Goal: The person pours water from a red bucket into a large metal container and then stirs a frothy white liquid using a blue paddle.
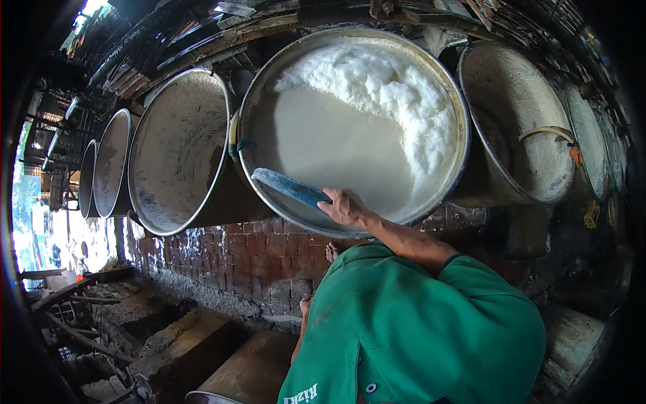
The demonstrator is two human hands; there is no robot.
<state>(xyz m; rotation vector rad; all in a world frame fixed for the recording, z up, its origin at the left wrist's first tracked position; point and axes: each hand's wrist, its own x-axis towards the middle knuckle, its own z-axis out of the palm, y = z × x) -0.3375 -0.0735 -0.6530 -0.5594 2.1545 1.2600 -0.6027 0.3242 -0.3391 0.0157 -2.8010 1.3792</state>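
Note:
Before me stands a large round metal vat (462, 136) with a pale, milky liquid (338, 136) inside. Thick white foam (398, 91) lies along the far and right part of the liquid. My right hand (344, 206) grips one end of a long blue plastic strip (290, 187), perhaps a scraper. The strip slants over the near left of the vat, its pale far end close to the rim. Low beside my green shirt, my left hand (306, 305) shows only in part, and its fingers are mostly hidden.
More large vats stand in a row, one to the left (179, 151) and one to the right (520, 121). Bent hose pieces (547, 131) hang on rims. Below run a red brick surface (262, 252), a rough ledge (176, 333) and a metal drum (247, 368).

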